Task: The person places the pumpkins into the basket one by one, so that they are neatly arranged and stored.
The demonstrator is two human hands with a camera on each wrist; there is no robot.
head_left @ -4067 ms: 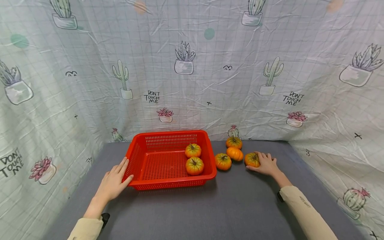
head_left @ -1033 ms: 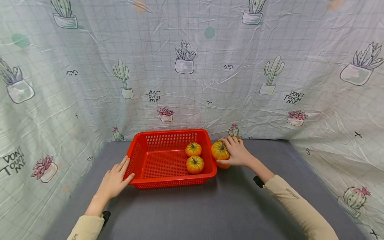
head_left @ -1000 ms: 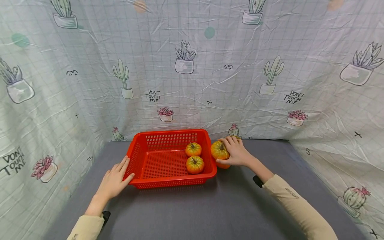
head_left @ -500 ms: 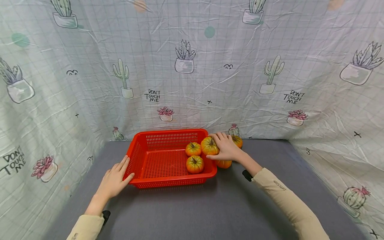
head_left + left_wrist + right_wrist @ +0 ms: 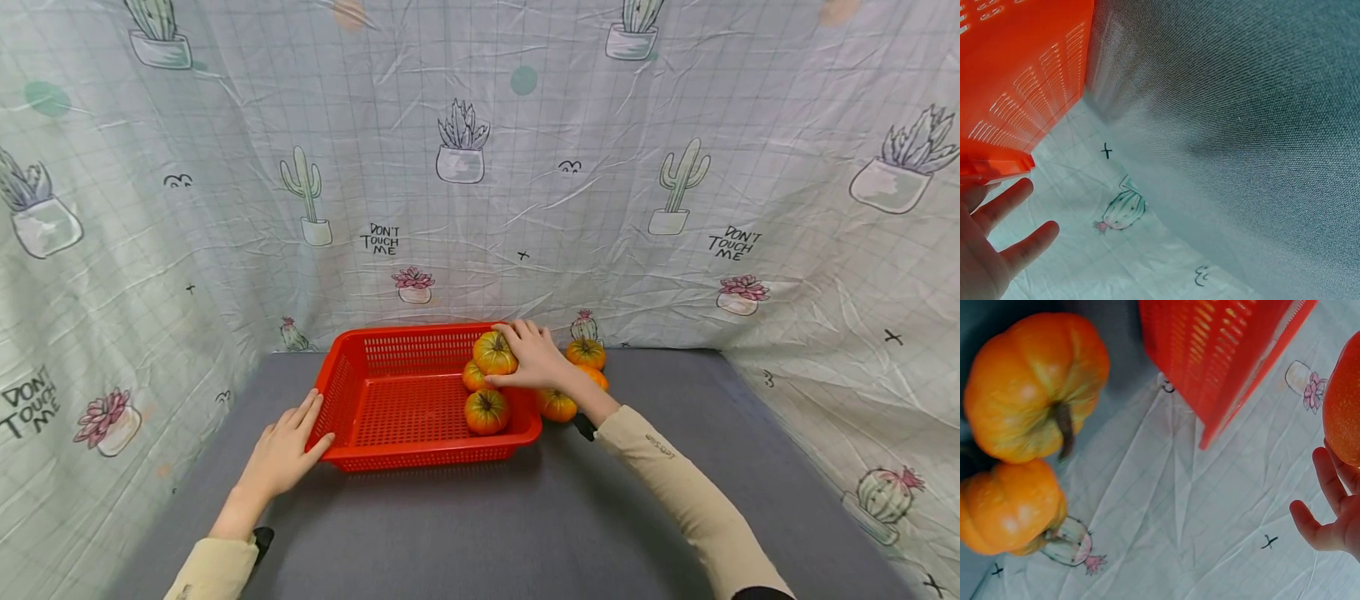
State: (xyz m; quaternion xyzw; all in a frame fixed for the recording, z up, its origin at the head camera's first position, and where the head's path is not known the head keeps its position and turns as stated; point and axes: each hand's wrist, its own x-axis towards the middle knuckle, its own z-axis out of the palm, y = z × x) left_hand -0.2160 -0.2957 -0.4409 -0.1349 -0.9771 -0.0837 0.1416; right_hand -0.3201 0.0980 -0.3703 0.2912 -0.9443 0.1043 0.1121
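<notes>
My right hand (image 5: pixel 532 357) grips a small orange-green pumpkin (image 5: pixel 495 353) above the right side of the red plastic basket (image 5: pixel 420 457). In the head view this pumpkin partly hides a second pumpkin (image 5: pixel 474 377) inside the basket, and a third pumpkin (image 5: pixel 487 412) sits in front of that one. The right wrist view catches the underside of the held pumpkin (image 5: pixel 1346 403) at its right edge, with fingers spread below. My left hand (image 5: pixel 281 450) rests with straight fingers on the basket's left rim; the left wrist view has its fingers (image 5: pixel 1007 203) right at the rim.
Right of the basket, three more pumpkins lie on the grey table (image 5: pixel 450 533): a rear pumpkin (image 5: pixel 586 353), a middle pumpkin (image 5: pixel 597 377) and a front pumpkin (image 5: pixel 558 406), the last two partly behind the right arm. A cactus-print cloth (image 5: pixel 480 217) hangs behind and at both sides.
My right hand took hold of the rightmost pumpkin on the table, lifted it and carried it left over the basket's right rim. The left hand has stayed at the left rim.
</notes>
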